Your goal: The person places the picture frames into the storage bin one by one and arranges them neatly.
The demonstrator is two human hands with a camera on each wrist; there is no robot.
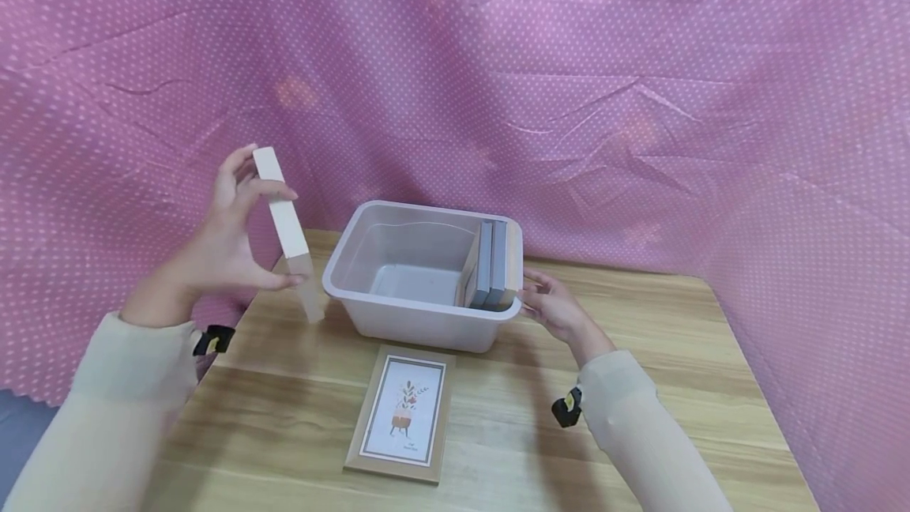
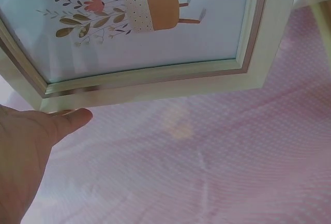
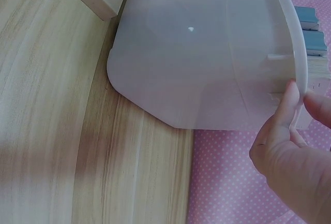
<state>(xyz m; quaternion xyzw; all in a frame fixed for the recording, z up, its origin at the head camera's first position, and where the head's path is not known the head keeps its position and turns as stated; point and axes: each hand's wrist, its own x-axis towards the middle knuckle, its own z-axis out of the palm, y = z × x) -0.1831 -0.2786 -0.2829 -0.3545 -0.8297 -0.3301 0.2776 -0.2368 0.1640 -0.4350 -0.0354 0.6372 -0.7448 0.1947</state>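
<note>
L hand [image 1: 223, 250]: fingers spread wide, thumb opposed, gripping a cream-white rectangular picture frame [image 1: 283, 216] by its edges. Held frame pos.: tilted, at the bench's left side, left of the bin; lower end blurred, so contact w/ bench can't be told. Its face (L wrist cam.) bears a print of a leafy plant w/ a red flower in a part-orange pot on legs. R hand [image 1: 560, 310]: nearly closed, thumb and fingers pinching the right rim of a pale grey-pink rectangular plastic bin [image 1: 419, 329]. Bin sits at bench far side, approx. centre. Inside, at its right end, stand two blue-grey-edged rectangular frames [image 1: 490, 263] and, to their right, a light wood-coloured rectangular frame [image 1: 512, 259]. Near side of bin: a light-brown rectangular frame [image 1: 400, 413] w/ plant print, flat, face up, on the wood-grain bench [image 1: 661, 370]. Bkgd.: pink white-dotted cloth [image 1: 604, 117].
</note>
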